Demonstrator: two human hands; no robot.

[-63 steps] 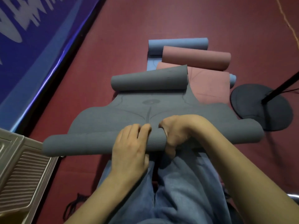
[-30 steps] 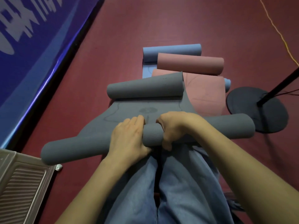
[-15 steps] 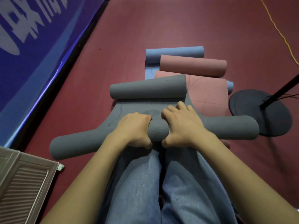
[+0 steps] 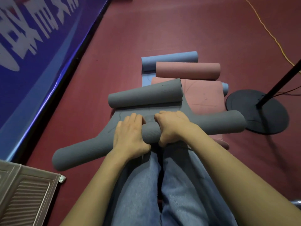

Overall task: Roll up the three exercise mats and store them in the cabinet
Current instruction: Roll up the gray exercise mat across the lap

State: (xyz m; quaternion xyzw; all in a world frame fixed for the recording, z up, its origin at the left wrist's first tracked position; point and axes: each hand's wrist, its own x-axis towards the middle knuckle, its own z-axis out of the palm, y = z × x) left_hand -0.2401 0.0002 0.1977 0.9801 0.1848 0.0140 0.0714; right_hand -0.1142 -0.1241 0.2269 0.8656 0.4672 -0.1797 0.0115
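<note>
**Both hands push the grey roll forward**

Both hands sit side by side on the middle of the grey mat (image 4: pixel 203 123): the left hand (image 4: pixel 130 134) lies over the roll with fingers reaching across its top and thumb tucked under the near side, and the right hand (image 4: pixel 172 126) grips it the same way, fingers curled over the far edge. Compared with two seconds ago, the roll is fatter and has travelled toward 12 o'clock, so less flat grey sheet remains between it and the mat's curled far end (image 4: pixel 145 93). My judgement: this first mat is well over halfway rolled.

Beyond, at 12 o'clock, the pink mat (image 4: pixel 203 97) and blue mat (image 4: pixel 169 60) lie partly unrolled, not yet dealt with. A black stand base (image 4: pixel 241 103) sits at 2 o'clock; a louvred cabinet door (image 4: pixel 27 198) lies at 8 o'clock.
</note>
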